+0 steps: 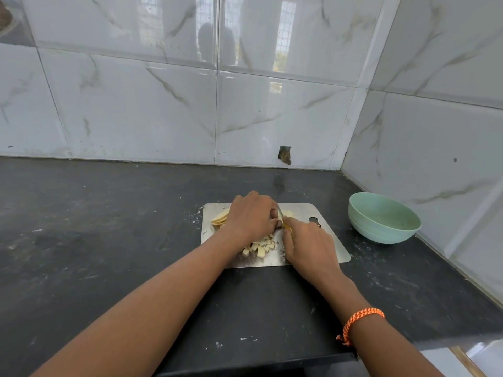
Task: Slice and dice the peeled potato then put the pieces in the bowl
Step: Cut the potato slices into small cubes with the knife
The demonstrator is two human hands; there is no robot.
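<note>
A steel cutting board (330, 242) lies on the dark counter. My left hand (251, 216) curls its fingers over a stack of pale potato slices (220, 219) at the board's far left. My right hand (309, 243) grips a yellow-handled knife (283, 220), its blade just right of my left fingers. A pile of diced potato pieces (260, 246) lies on the board between my wrists. Another potato bit (288, 213) shows beyond the blade. A light green bowl (383, 217) stands to the right of the board, with nothing visible inside it.
The black counter (109, 227) runs left and toward me, with small white specks. Tiled walls close in behind and on the right, forming a corner (341, 170) just behind the bowl. The counter's front edge (245, 365) is near my elbows.
</note>
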